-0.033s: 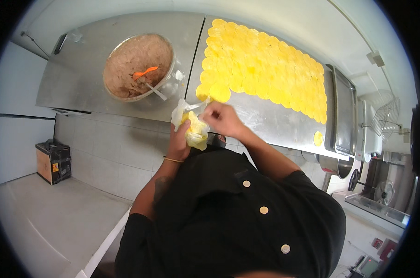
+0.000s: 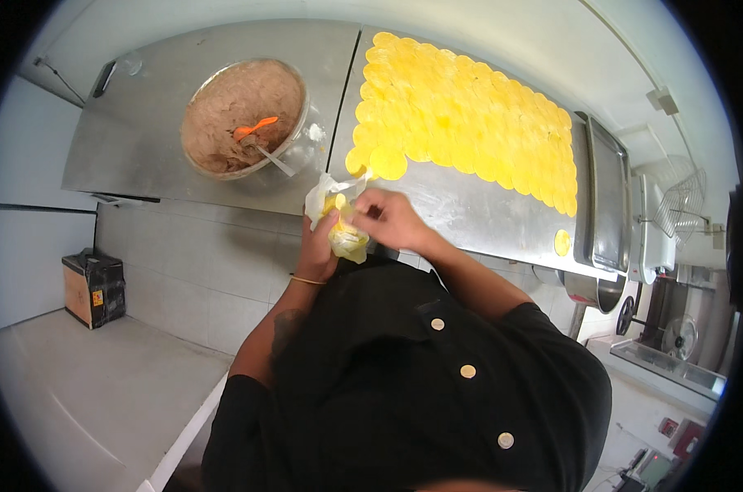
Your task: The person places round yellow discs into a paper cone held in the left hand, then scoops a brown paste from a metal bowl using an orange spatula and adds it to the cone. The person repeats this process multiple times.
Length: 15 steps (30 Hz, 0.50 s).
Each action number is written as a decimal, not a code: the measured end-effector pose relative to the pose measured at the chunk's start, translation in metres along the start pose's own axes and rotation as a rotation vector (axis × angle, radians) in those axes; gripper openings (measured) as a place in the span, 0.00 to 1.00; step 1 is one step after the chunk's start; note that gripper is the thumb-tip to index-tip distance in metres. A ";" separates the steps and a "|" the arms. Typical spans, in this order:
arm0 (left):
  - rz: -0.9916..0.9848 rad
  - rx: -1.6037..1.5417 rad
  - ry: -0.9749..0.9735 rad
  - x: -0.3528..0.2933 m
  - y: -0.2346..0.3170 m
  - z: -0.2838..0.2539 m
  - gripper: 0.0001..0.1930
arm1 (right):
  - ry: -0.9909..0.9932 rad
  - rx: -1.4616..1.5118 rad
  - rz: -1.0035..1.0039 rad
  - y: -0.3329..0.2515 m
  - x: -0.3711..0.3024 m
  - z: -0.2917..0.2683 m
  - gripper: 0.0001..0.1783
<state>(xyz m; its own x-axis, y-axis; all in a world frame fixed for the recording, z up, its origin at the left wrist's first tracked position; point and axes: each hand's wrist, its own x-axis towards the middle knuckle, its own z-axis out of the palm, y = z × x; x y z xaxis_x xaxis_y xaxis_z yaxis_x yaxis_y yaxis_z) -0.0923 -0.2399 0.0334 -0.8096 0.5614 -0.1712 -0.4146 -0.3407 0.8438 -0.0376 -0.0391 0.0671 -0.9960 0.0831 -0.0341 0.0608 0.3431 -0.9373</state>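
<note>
My left hand (image 2: 316, 242) is closed around a thin whitish plastic bag (image 2: 316, 197), held up in front of my apron at the table's front edge. Folded yellow dough (image 2: 342, 201) shows through and at the mouth of the bag. Beside it, the curled fingers of my right hand (image 2: 394, 220) come up against the yellow dough; whether they pinch a piece is hidden. Just beyond the hands, overlapping yellow dough rounds (image 2: 470, 115) cover much of the right-hand steel table.
A large bowl of brownish-pink filling (image 2: 244, 102) stands on the left table, an orange spoon (image 2: 256, 129) and a metal spoon handle (image 2: 279, 162) in it. One lone dough round (image 2: 561, 243) lies near the front right. Metal trays (image 2: 607, 197) lie at the right end.
My right hand has shifted slightly left and down, closer to the bag. The yellow dough at the bag's mouth looks differently folded. My left hand stays nearly in place.
</note>
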 end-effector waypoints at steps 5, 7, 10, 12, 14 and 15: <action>-0.146 -0.208 0.003 0.016 0.002 0.010 0.24 | 0.075 0.071 0.122 -0.028 -0.017 0.016 0.14; -0.177 -0.257 -0.003 0.025 -0.003 0.014 0.25 | 0.112 0.065 0.163 -0.024 -0.019 0.012 0.10; -0.208 -0.263 -0.024 0.026 -0.008 0.016 0.25 | 0.149 0.137 0.235 -0.016 -0.029 0.015 0.10; -0.240 -0.278 -0.061 0.024 -0.012 0.016 0.24 | 0.173 0.180 0.230 -0.011 -0.036 0.017 0.09; -0.296 -0.314 -0.091 0.024 -0.016 0.015 0.24 | 0.164 0.282 0.262 -0.006 -0.040 0.016 0.09; -0.334 -0.349 -0.109 0.024 -0.019 0.014 0.24 | 0.148 0.359 0.272 -0.002 -0.041 0.014 0.08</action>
<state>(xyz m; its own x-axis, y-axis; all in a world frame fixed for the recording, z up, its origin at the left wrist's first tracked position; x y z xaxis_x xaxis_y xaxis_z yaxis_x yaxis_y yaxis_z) -0.0980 -0.2093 0.0209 -0.5683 0.7523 -0.3333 -0.7735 -0.3503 0.5282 0.0023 -0.0563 0.0659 -0.9253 0.2664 -0.2700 0.2656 -0.0530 -0.9626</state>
